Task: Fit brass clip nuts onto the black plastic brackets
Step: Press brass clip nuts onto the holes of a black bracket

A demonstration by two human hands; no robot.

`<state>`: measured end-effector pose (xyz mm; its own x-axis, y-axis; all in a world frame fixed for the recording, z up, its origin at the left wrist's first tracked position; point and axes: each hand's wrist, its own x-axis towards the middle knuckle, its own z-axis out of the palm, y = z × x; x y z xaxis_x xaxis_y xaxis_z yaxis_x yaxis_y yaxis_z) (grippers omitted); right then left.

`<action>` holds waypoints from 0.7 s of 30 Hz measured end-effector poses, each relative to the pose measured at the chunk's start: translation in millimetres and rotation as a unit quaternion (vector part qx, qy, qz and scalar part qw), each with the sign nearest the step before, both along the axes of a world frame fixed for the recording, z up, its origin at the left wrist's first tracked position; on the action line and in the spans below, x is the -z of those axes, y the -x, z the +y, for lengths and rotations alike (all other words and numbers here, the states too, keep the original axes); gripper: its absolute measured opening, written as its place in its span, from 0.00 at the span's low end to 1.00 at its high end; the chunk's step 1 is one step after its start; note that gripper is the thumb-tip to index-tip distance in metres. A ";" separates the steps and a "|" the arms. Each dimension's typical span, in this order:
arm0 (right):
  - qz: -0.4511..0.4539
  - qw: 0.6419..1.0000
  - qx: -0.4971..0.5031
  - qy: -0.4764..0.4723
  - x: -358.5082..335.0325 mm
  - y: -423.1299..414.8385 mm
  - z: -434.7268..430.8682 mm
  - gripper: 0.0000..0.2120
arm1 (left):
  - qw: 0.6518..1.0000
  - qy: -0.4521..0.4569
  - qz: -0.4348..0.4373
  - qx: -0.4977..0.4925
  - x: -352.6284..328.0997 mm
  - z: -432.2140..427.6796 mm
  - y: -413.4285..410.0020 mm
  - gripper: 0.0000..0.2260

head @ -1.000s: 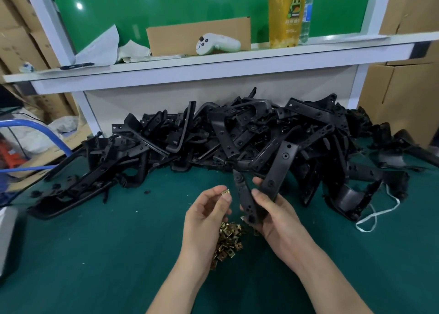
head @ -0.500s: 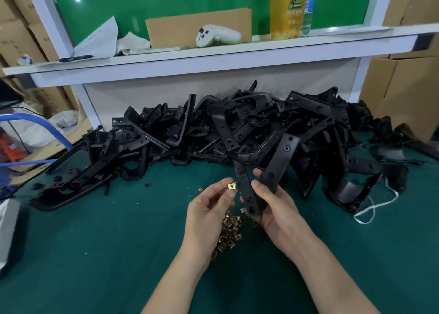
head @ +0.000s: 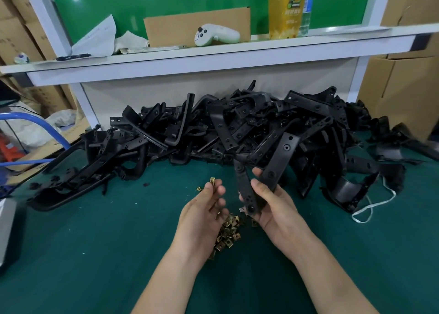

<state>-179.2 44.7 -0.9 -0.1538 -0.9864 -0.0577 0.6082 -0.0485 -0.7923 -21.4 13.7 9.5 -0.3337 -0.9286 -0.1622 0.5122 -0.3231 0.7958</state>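
My right hand (head: 273,206) grips a black V-shaped plastic bracket (head: 278,161) by its bend, both arms pointing up and away. My left hand (head: 204,209) pinches one brass clip nut (head: 212,181) at its fingertips, a short way left of the bracket's nearer arm and apart from it. Below and between my hands a small heap of brass clip nuts (head: 226,233) lies on the green mat. Another single nut (head: 199,189) lies just left of my left fingers.
A big pile of black brackets (head: 213,128) stretches across the mat behind my hands. A white shelf (head: 213,59) above it carries a white controller (head: 213,34), a cardboard piece and a yellow drink cup (head: 286,9). Cardboard boxes (head: 403,87) stand at right; a white cord (head: 370,204) lies on the mat.
My left hand has turned the pinched clip nut and drawn slightly left, away from the bracket. The right hand holds the bracket nearly as before.
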 end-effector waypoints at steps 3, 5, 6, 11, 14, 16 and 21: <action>-0.002 1.000 -0.001 -0.002 -0.5 -0.3 0.4 0.19 | 0.999 -0.026 0.017 0.006 -0.4 -1.2 -0.9 0.11; -0.004 1.000 -0.003 0.000 -0.6 -0.1 0.7 0.18 | 0.999 -0.031 0.020 0.008 -0.1 -1.7 -1.3 0.11; -0.004 1.000 -0.003 0.000 -0.7 0.0 0.9 0.18 | 0.999 -0.033 0.021 0.008 -0.1 -1.8 -1.4 0.10; 0.005 1.000 -0.007 -0.001 -0.8 -0.1 1.7 0.20 | 0.999 -0.016 0.030 0.038 -2.4 -0.8 -3.0 0.08; 0.009 1.000 -0.012 -0.002 -0.4 -0.2 1.9 0.18 | 0.999 0.014 0.016 0.047 -4.0 1.9 -2.1 0.07; 0.014 1.000 -0.014 -0.001 -0.2 0.1 2.0 0.17 | 0.999 0.028 -0.015 0.036 -5.1 4.3 1.4 0.08; 0.030 0.999 -0.023 0.005 0.7 -0.8 1.7 0.18 | 0.993 0.082 -0.089 0.000 -5.6 7.5 8.6 0.10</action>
